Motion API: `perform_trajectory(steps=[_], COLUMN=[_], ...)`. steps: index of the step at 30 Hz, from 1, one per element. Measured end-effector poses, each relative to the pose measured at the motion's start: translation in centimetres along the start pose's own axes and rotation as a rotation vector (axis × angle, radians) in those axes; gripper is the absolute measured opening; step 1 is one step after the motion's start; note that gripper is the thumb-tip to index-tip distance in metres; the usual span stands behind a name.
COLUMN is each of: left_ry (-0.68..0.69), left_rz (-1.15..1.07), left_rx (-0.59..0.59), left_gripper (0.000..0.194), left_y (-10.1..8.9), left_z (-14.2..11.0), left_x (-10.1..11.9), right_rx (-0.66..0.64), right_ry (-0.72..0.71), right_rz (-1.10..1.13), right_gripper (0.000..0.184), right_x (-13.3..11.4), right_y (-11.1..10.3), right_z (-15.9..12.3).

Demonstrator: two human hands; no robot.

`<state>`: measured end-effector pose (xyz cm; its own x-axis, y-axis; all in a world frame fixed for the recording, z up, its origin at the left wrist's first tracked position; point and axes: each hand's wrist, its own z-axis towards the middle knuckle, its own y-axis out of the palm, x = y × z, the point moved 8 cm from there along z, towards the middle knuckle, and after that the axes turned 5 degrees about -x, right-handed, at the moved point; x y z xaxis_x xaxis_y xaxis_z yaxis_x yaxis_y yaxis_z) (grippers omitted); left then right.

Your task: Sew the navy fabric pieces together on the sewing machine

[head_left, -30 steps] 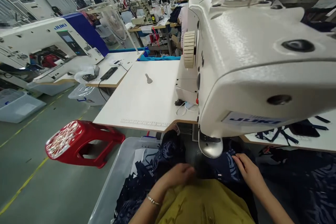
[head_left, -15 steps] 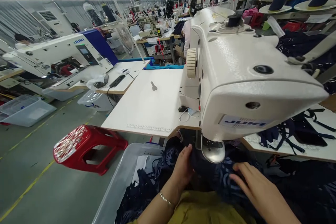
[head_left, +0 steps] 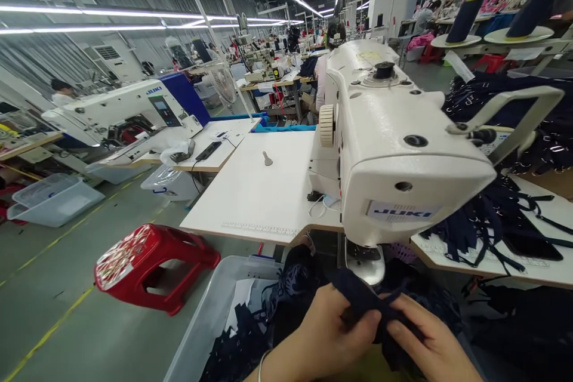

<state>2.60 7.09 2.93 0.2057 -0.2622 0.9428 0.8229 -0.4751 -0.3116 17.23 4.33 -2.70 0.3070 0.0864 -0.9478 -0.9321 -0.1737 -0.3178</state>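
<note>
Dark navy fabric [head_left: 358,291] is pinched between my two hands, in front of the white JUKI sewing machine [head_left: 403,173]. My left hand [head_left: 333,331] is closed on its left part, thumb on top. My right hand [head_left: 423,334] grips the right part, with a narrow strip by its fingers. The fabric hangs down toward my lap, and its lower end is partly hidden by the hands. Just behind it is the machine's metal guard [head_left: 367,265]. More dark patterned fabric [head_left: 293,280] lies to the left of the machine head.
A clear plastic bin [head_left: 201,310] with dark fabric pieces stands at lower left, beside a red stool [head_left: 156,262]. On the white tabletop [head_left: 250,191] lies a small metal tool [head_left: 267,159]. Navy straps [head_left: 474,233] and a phone [head_left: 532,248] lie on the right table.
Both hands have come together and lifted in front of the machine, now holding the navy fabric between them. Before, they were apart at the fabric under the needle area. The view has tilted up.
</note>
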Motion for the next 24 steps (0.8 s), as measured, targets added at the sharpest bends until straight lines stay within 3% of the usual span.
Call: perform_trajectory(steps=[3, 9, 12, 15, 17, 19, 21, 24], left_ry=[-0.135, -0.300, -0.168, 0.209, 0.451, 0.551, 0.529, 0.456], left_rz=[-0.233, -0.317, 0.053, 0.664, 0.942, 1.089, 1.174, 1.242], left_rx=[-0.013, 0.122, 0.277, 0.513, 0.430, 0.217, 0.083, 0.097], left_gripper=[0.015, 0.034, 0.039, 0.033, 0.027, 0.026, 0.027, 0.028], left_y=[1.2, 0.4, -2.0, -3.4, -1.8, 0.2, 1.3, 1.5], left_z=[0.7, 1.1, 0.8, -0.5, -0.8, -0.5, 0.0, 0.5], left_x=[-1.6, -3.6, -3.0, 0.6, 2.1, 1.9, 0.8, -0.4], right_rx=[0.131, 0.092, 0.106, 0.099, 0.093, 0.096, 0.098, 0.117], right_ry=[0.070, 0.124, 0.116, 0.112, 0.094, 0.064, 0.036, 0.026], right_rz=[0.072, -0.037, -0.148, -0.237, -0.271, -0.263, -0.200, -0.122], right_gripper=[0.025, 0.031, 0.031, 0.031, 0.031, 0.028, 0.025, 0.027], right_x=[-0.2, -0.3, -0.5, -0.6, -0.7, -0.7, -0.6, -0.2], right_y=[-1.4, -1.9, -2.7, -3.0, -3.1, -3.2, -3.3, -3.9], right_z=[-0.1, 2.2, 3.5, 4.6, 5.3, 5.7, 5.9, 5.8])
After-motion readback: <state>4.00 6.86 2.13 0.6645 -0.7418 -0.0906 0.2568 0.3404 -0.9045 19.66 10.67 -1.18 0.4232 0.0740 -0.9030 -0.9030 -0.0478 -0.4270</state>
